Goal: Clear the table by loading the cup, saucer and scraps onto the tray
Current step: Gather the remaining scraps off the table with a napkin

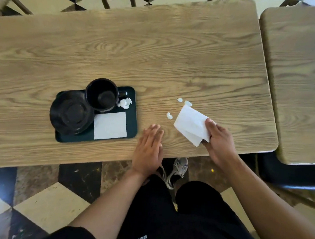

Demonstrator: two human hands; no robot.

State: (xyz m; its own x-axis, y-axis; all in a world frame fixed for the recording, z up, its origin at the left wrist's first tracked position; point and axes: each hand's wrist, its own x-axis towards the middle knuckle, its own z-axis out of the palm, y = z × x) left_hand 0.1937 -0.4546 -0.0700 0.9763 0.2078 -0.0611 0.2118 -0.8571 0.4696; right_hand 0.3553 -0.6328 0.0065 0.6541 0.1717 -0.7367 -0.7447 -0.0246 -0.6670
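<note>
Black cup (102, 95), saucer (71, 113) on tray (132, 121); scraps (179, 100) on table.

Oak-grain table (147, 44); second table (299, 70) just beside it; checkered floor (52, 206); perhaps chair legs (104, 1) beyond.

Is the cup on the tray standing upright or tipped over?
Upright. The cup stands on the tray with its round mouth facing up, its dark inside visible, beside the saucer.
</note>
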